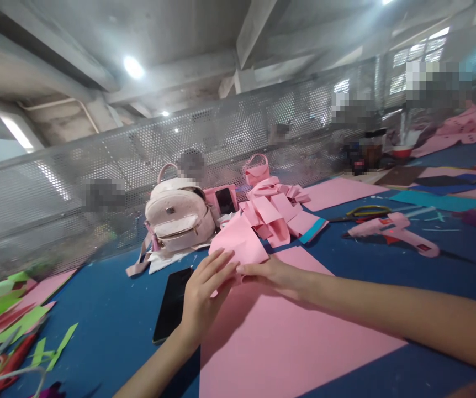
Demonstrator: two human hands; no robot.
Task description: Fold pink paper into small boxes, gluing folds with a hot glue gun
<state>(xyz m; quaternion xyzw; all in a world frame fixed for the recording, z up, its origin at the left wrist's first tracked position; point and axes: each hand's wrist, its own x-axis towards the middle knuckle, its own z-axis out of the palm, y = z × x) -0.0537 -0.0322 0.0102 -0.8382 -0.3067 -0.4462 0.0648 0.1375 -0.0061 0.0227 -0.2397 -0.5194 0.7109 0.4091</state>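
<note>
Both my hands hold one piece of pink paper, raised above a large pink sheet on the blue table. My left hand grips its left side, fingers laid over the front. From the right, my right hand pinches its lower edge between thumb and fingers. The piece looks bent or folded; its underside is hidden by my hands. Beyond it lies a heap of cut and folded pink paper pieces, one with a blue strip. A dark phone lies beside my left hand.
A pale backpack stands behind my hands, near a small pink paper bag. To the right lie a pink glue gun and scissors. Green paper scraps are at left. A perforated metal screen runs along the back.
</note>
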